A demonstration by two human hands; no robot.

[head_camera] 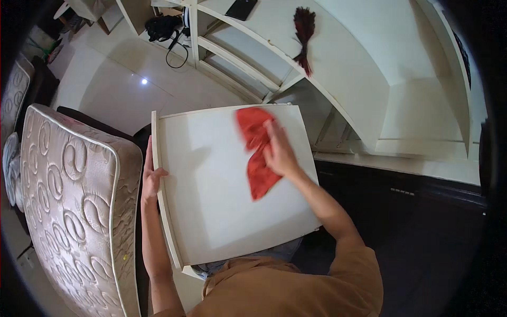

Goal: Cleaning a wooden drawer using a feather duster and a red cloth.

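A white panel (210,178), apparently the underside of a drawer, lies across my lap with a raised edge board (168,222) along its left side. My left hand (151,176) grips that edge board, thumb over the top and fingers on its outer side. Under my right hand (279,150) is a bunched red cloth (263,174), held against the panel's upper right part. The cloth and the right fingers are slightly blurred. Part of the cloth is hidden by the hand.
A quilted mattress (71,198) stands close on the left. Ahead is a white cabinet frame (344,63) with open drawer bays (241,59). On it lie a dark red bristle bundle (304,35) and a black flat device (241,8). A black bag (162,27) sits beyond.
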